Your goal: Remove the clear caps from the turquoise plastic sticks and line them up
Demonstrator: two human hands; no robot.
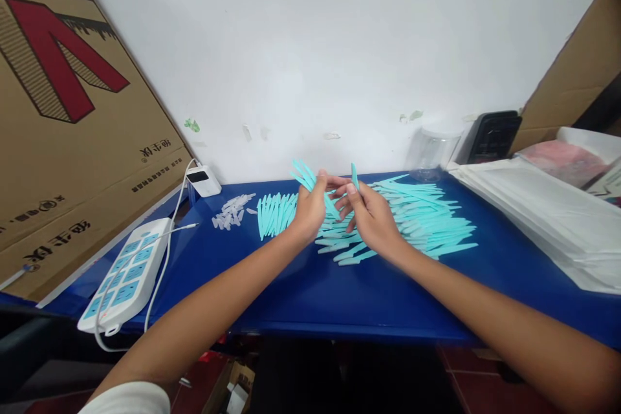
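Observation:
My left hand (312,207) is closed round several slim teal eyebrow razors (303,174), which fan out above the thumb. Beside it, my right hand (373,217) pinches a single teal razor (354,176) upright between thumb and fingers. The fingers of both hands come close together over the table, and whether they touch is hard to see. Under and right of the hands lies a big loose pile of teal razors (427,217). A neater row of razors (275,215) rests left of my left hand. Farther left is a small heap of translucent caps (231,212).
A white power strip (127,275) with a cable lies on the blue table (291,297) at left, near a small white device (204,181). A cardboard box (97,142) borders the left. At right are a clear jar (434,152), a black object (492,136) and stacked white bags (543,213).

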